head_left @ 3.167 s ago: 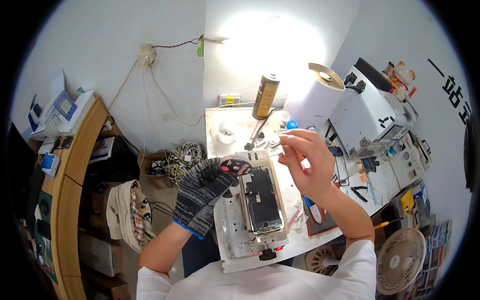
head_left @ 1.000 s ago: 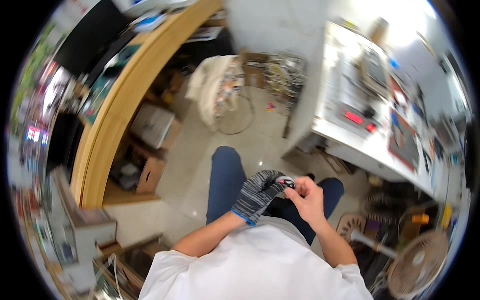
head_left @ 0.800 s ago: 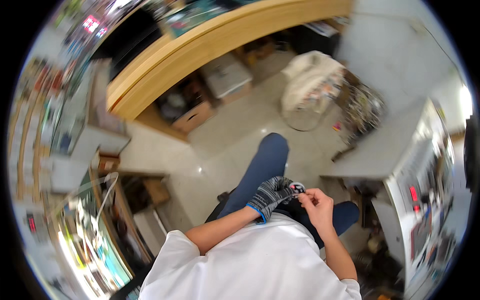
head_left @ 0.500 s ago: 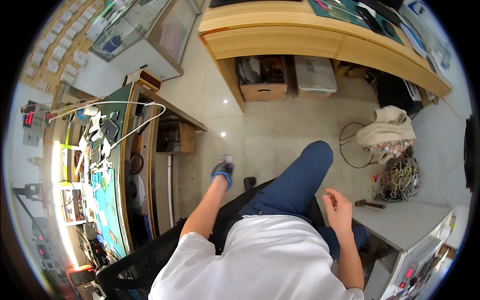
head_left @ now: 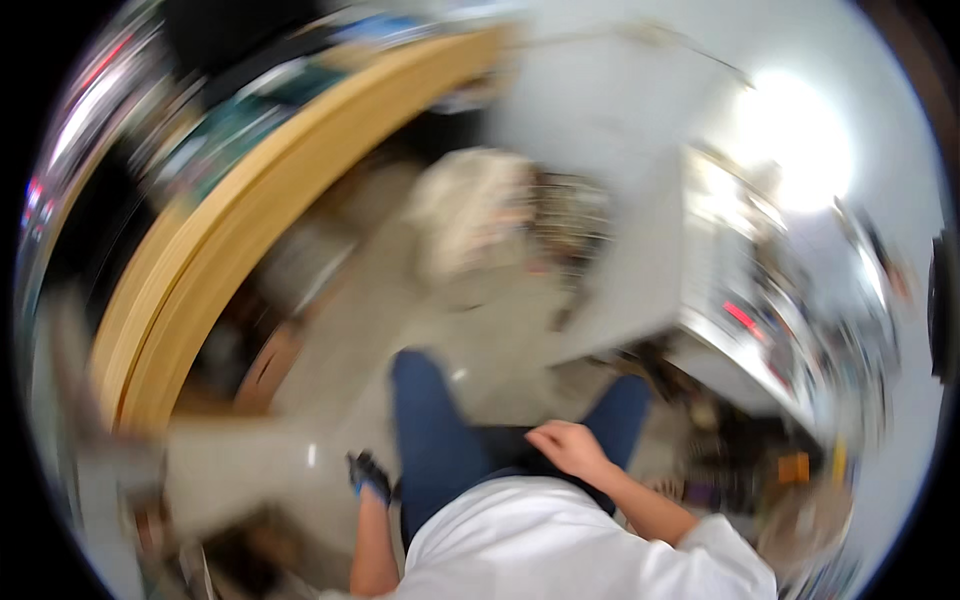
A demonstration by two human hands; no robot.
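Note:
My left hand (head_left: 368, 476) wears a dark glove with a blue cuff and hangs low beside my left thigh. Motion and its dark colour hide how the fingers lie, and nothing shows plainly in it. Over my lap, between my blue-trousered legs (head_left: 437, 410), is my right hand (head_left: 568, 445). Its fingers are loosely bent, with no object visible in them. Closest to that hand are my right thigh and the dark seat (head_left: 505, 445).
A wooden desk (head_left: 215, 240) curves along the left, with boxes beneath it. Ahead lie a pale cloth bundle (head_left: 470, 205) and coiled wires (head_left: 572, 220). A white-grey bench (head_left: 625, 290) stands at the right, holding equipment with a red display (head_left: 742, 320). Much is blurred.
My view has swung to the right, so the desk now sits left and the bench nearer the middle. My right hand has come inward over my lap; the left stays low at my side.

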